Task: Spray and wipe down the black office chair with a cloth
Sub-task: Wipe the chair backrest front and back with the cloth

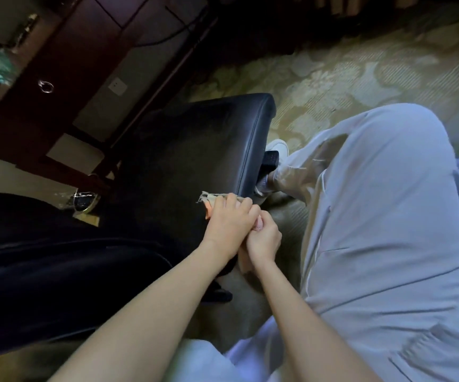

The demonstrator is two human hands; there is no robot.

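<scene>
the black office chair point(195, 150) fills mid-frame, at its lower-right seat edge our left hand point(229, 217) curls over the cloth point(209, 200) and our right hand point(264, 239) grips what seems its pink end, so we judge wiping underway, most surfaces left.

Floor is covered by a pale, leaf-patterned carpet point(360, 78), seen beyond the hands and to their right. Stood on it is the black office chair point(195, 150), its seat reaching out ahead of the left hand point(228, 221) and just left of the right hand point(264, 238); a white shoe point(278, 146) is planted on the carpet ahead of both hands, just past the seat's right edge. A cloth point(209, 199) is borne on the seat's near corner, pressed beneath the left hand.
</scene>
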